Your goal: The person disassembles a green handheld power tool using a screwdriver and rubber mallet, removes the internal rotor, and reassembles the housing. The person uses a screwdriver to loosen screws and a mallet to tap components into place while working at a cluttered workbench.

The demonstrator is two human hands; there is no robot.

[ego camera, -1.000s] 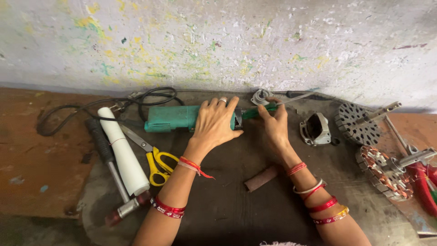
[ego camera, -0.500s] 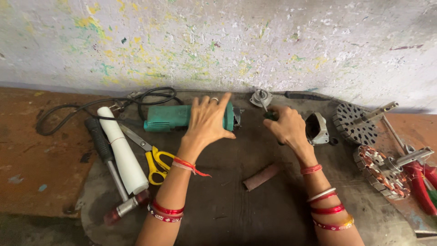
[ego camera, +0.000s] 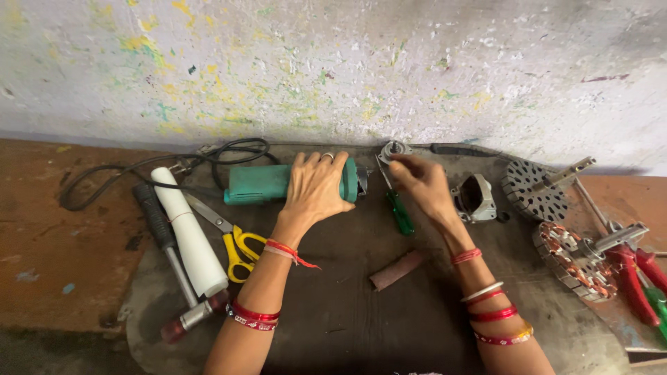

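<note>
Left hand grips green plastic-bodied angle grinder lying on dark table by the wall. Right hand fingers pinch green-handled screwdriver at grinder's head. Grinder prob. heavy, rigid; hold w/ body mid-barrel.

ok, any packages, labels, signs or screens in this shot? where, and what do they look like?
None in view: no package, sign or screen.
Green power tool body: under the left hand; no label can be made out on it.
White roll: left of the yellow-handled scissors; plain, unmarked.
Wall: only paint flecks.
</note>
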